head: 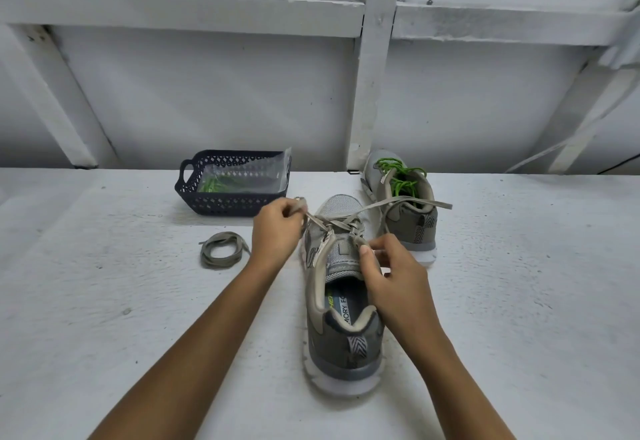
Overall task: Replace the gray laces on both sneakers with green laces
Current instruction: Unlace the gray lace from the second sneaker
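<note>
A white worktop (104, 301) seen from over the person's own forearms; a gray shoe, the near sneaker (341, 346), stands in the middle with its heel toward the viewer, and all places here are given from it. Left of the near sneaker and beyond its toe sits a dark lattice basket (194, 197); inside it lies a clear plastic bag (263, 176) with the bagged green laces (213, 185). Left of the near sneaker, closer in, the coiled gray lace (224, 250) lies loose on the worktop. The left hand (277, 231) is just left of the near sneaker's toe, fingers curled, pinching one end of the threaded gray lace (332, 224), which crosses the near sneaker's front eyelets. The right hand (398, 283) is at the near sneaker's right eyelet edge beside the tongue, thumb and fingertips pinched on the same lace there; the lace's other end runs off to the right. Beyond the near sneaker and to its right stands the far sneaker (412, 228), heel also toward the viewer, laced with a green lace (401, 176); the gray lace end drapes across its collar.
</note>
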The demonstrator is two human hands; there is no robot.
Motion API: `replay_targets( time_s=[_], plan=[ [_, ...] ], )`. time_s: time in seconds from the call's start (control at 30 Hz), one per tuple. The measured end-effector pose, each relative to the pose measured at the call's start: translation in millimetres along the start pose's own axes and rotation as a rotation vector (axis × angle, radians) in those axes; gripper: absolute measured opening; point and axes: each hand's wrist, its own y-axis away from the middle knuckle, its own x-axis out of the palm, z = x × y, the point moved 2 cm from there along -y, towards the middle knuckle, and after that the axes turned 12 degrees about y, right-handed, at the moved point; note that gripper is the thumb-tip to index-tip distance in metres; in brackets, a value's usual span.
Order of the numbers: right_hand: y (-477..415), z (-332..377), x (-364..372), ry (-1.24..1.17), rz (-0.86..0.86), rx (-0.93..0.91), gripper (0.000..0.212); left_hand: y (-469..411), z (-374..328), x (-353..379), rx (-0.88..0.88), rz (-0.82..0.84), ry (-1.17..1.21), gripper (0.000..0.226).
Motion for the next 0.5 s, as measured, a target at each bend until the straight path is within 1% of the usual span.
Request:
replay_targets(
  time_s=[0.1,0.13,0.17,0.23,0.27,0.33,0.37,0.4,0.43,0.47,0.5],
  plan=[
    [-1,1,-1,0.019,0.015,-0.003,0.014,-9,-6,-15,0.0,-0.14,0.05,0.024],
    [-1,3,-3,0.018,0.026,-0.003,0.016,-11,-8,-20,0.01,-0.154,0.047,0.026],
    [-2,5,-6,0.015,0.04,-0.006,0.02,-12,-9,-22,0.01,-0.129,0.019,0.024],
    [-10,9,-13,0.074,0.037,-0.043,0.03,-11,-10,-24,-0.039,0.042,-0.113,0.016],
    [-17,11,-17,0.154,0.009,-0.094,0.031,-8,-10,-23,-0.07,0.16,-0.213,0.013],
    [-35,15,-22,0.34,-0.096,-0.246,0.02,1,-12,-25,-0.105,0.376,-0.453,0.015],
    [-46,17,-22,0.447,-0.136,-0.336,0.016,6,-15,-27,-0.106,0.457,-0.588,0.017],
    [-56,18,-20,0.585,-0.139,-0.417,0.017,11,-19,-28,-0.102,0.506,-0.717,0.019],
    [-64,18,-16,0.747,-0.099,-0.472,0.022,16,-22,-30,-0.094,0.518,-0.814,0.022],
    [-71,18,-13,0.907,-0.04,-0.496,0.027,19,-24,-31,-0.074,0.495,-0.869,0.022],
    [-75,18,-10,1.033,0.022,-0.488,0.028,22,-26,-32,-0.038,0.45,-0.874,0.022]
  ],
)
